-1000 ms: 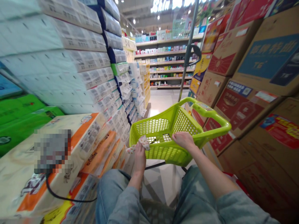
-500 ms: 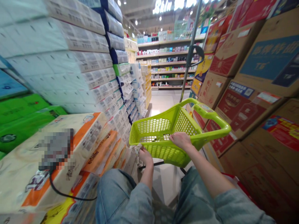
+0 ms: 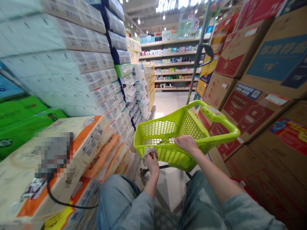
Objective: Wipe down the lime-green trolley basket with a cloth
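Note:
A lime-green plastic shopping cart basket (image 3: pixel 172 127) stands in front of my knees, its walls full of holes and its handle (image 3: pixel 227 127) toward the right. My right hand (image 3: pixel 186 143) is closed over the near rim of the basket. Against the outside of the near wall, close to its left corner, my left hand (image 3: pixel 152 161) pinches a crumpled whitish cloth (image 3: pixel 150 151). The cloth touches the basket wall just below the rim. Part of the cart's dark wheeled frame shows beneath.
Stacks of wrapped tissue packs (image 3: pixel 96 60) rise on the left. A pixelated device with a black cable (image 3: pixel 56 199) lies on a nearer pack. Cardboard cartons (image 3: pixel 271 64) line the right. A grey pole (image 3: pixel 198 57) stands beyond the cart, before stocked shelves (image 3: pixel 172 64).
My left hand has moved right with the cloth, from the basket's left corner onto its near wall. My right hand stays on the rim. The view has shifted slightly.

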